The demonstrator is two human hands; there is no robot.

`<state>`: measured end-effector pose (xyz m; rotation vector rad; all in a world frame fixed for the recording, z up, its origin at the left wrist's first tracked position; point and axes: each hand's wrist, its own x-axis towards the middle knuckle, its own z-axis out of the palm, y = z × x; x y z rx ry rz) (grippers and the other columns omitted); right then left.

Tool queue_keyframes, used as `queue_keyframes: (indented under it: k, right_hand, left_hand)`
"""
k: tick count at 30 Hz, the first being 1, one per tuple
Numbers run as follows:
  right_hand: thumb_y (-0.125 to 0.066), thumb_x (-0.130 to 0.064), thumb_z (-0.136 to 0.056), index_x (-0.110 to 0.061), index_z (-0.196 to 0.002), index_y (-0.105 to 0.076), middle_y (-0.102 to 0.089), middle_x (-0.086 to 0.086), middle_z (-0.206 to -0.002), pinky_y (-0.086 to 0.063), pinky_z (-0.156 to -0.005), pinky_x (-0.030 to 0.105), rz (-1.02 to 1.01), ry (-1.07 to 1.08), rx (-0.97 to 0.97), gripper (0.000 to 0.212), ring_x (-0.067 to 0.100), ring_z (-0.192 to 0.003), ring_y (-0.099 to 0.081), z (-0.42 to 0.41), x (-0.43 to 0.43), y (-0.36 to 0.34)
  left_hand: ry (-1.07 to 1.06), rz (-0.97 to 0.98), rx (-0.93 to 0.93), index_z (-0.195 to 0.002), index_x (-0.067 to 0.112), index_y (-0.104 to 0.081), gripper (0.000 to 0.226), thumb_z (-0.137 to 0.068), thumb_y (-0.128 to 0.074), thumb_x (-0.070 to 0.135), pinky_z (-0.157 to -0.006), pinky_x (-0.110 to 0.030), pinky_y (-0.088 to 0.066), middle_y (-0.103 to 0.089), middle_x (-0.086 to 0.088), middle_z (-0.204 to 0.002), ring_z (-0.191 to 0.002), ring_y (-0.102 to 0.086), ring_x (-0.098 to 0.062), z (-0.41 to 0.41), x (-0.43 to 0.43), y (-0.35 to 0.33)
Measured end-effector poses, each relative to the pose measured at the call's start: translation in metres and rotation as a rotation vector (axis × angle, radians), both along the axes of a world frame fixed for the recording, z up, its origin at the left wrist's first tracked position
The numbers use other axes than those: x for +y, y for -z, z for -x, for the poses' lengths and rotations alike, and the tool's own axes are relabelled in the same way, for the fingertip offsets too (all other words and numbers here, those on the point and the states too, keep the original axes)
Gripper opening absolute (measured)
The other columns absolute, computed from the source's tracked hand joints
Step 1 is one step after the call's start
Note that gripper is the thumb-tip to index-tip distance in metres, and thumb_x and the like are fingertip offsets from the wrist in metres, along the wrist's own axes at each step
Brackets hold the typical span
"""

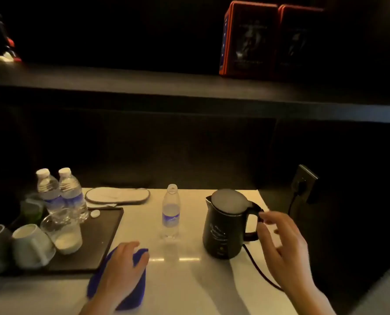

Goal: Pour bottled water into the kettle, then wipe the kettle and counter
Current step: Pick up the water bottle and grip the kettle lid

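Observation:
A black kettle (223, 228) with its lid down stands on the pale counter (189, 280), handle to the right. My right hand (282, 239) hovers just beside the handle, fingers spread, holding nothing. An uncapped, nearly empty water bottle (171, 212) stands upright in the middle of the counter. My left hand (119, 276) lies flat on a blue cloth (138, 289) at the counter's front, pressing on it with the fingers curled over its far edge.
A dark tray (98, 242) at left carries two capped water bottles (62, 194), a glass, overturned cups (30, 244) and a white bottle cap (95, 214). A flat oval pouch (118, 195) lies behind it. The kettle's cord (257, 269) runs to a wall socket (303, 183). A shelf overhangs.

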<state>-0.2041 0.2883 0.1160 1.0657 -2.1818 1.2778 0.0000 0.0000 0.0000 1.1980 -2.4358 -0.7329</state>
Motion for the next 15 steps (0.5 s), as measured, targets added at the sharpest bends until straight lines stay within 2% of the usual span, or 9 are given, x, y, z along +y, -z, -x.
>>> queue_keyframes:
  k: [2, 3, 5, 11, 15]
  right_hand:
    - [-0.045, -0.054, -0.09, -0.03, -0.125, -0.056, -0.062, -0.013, -0.119, -0.057, -0.083, 0.034, -0.107, 0.04, -0.085, 0.044, 0.007, -0.109, -0.058, 0.022, -0.012, 0.004]
    - [-0.043, -0.058, -0.088, -0.029, -0.128, -0.055, -0.063, -0.008, -0.124, -0.052, -0.092, 0.037, -0.167, 0.043, -0.108, 0.05, 0.008, -0.114, -0.055, 0.034, -0.019, 0.008]
    - [-0.042, -0.065, -0.085, -0.028, -0.132, -0.052, -0.061, -0.004, -0.131, -0.043, -0.101, 0.039, -0.268, 0.028, -0.109, 0.061, 0.012, -0.12, -0.052, 0.056, -0.033, 0.016]
    - [-0.05, -0.08, -0.077, -0.026, -0.142, -0.039, -0.049, 0.0, -0.146, -0.034, -0.106, 0.043, -0.454, 0.033, -0.08, 0.085, 0.022, -0.131, -0.046, 0.105, -0.061, 0.036]
    - [-0.053, -0.087, -0.07, -0.03, -0.141, -0.036, -0.046, -0.003, -0.146, -0.037, -0.105, 0.044, -0.457, -0.049, -0.12, 0.093, 0.02, -0.13, -0.045, 0.12, -0.072, 0.048]
  left_hand:
    - [0.02, -0.088, 0.109, -0.139, 0.022, -0.05, 0.052, -0.094, -0.059, 0.046, -0.102, -0.036, -0.046, -0.051, 0.0, -0.144, -0.128, -0.053, -0.018, 0.018, -0.002, -0.003]
    - [0.043, -0.104, 0.146, -0.142, 0.02, -0.048, 0.056, -0.094, -0.06, 0.046, -0.102, -0.037, -0.046, -0.05, -0.002, -0.146, -0.13, -0.052, -0.019, 0.028, -0.003, -0.006]
    - [0.049, -0.144, 0.18, -0.147, 0.019, -0.041, 0.064, -0.093, -0.061, 0.047, -0.102, -0.037, -0.046, -0.047, -0.004, -0.15, -0.132, -0.05, -0.022, 0.049, -0.006, -0.011]
    - [-0.05, -0.313, 0.289, -0.154, 0.021, -0.026, 0.089, -0.084, -0.073, 0.049, -0.105, -0.043, -0.045, -0.039, -0.008, -0.156, -0.138, -0.046, -0.029, 0.107, -0.015, -0.019]
    - [-0.095, -0.388, 0.422, -0.15, 0.028, -0.028, 0.093, -0.076, -0.083, 0.042, -0.105, -0.047, -0.049, -0.044, -0.004, -0.15, -0.133, -0.049, -0.029, 0.134, -0.014, -0.018]
